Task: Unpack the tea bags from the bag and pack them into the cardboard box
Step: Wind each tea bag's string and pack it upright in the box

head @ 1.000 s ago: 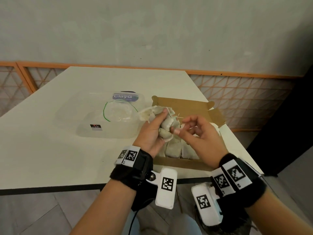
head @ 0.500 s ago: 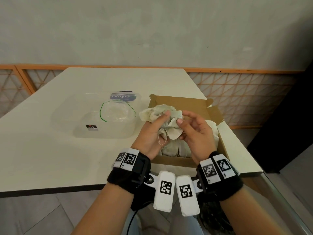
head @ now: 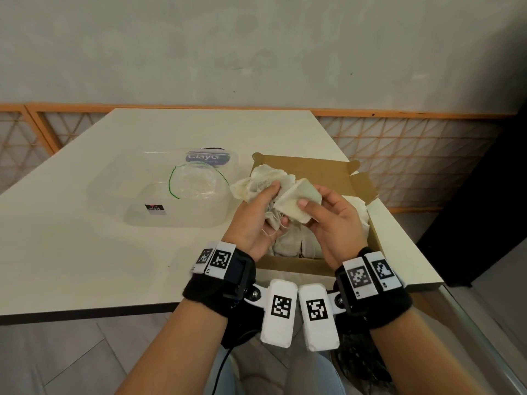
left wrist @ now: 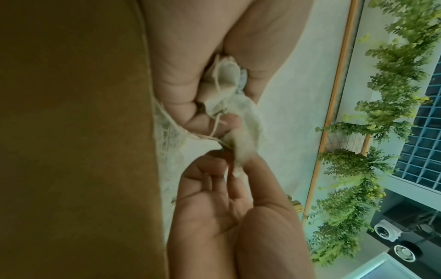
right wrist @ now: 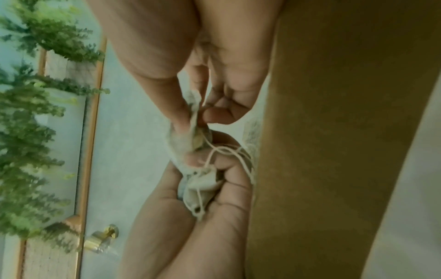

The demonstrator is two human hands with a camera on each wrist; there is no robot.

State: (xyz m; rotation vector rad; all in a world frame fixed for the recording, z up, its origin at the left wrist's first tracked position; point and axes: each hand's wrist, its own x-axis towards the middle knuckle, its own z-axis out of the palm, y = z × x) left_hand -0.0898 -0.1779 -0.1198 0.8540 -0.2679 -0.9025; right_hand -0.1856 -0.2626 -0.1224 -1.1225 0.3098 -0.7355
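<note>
Above the open cardboard box (head: 313,171), my left hand (head: 263,202) grips a crumpled bunch of pale tea bags (head: 265,178) with loose strings. My right hand (head: 309,206) pinches a single square tea bag (head: 296,202) between thumb and fingers, right beside the bunch. More tea bags (head: 288,243) lie inside the box. The left wrist view has the bunch (left wrist: 224,75) in my left palm and the right fingers (left wrist: 257,169) pinching a tea bag below it. In the right wrist view, the pinched tea bag (right wrist: 194,115) hangs over the bunch (right wrist: 200,186).
A clear plastic tub (head: 176,212) stands left of the box on the white table (head: 85,252), holding a clear plastic bag (head: 196,183) with a green rim. A lid with a blue label (head: 204,158) lies behind it. The table's right edge runs just past the box.
My right hand came in to the bunch, took one tea bag between thumb and fingers and drew it slightly to the right. The left hand kept holding the bunch over the box.
</note>
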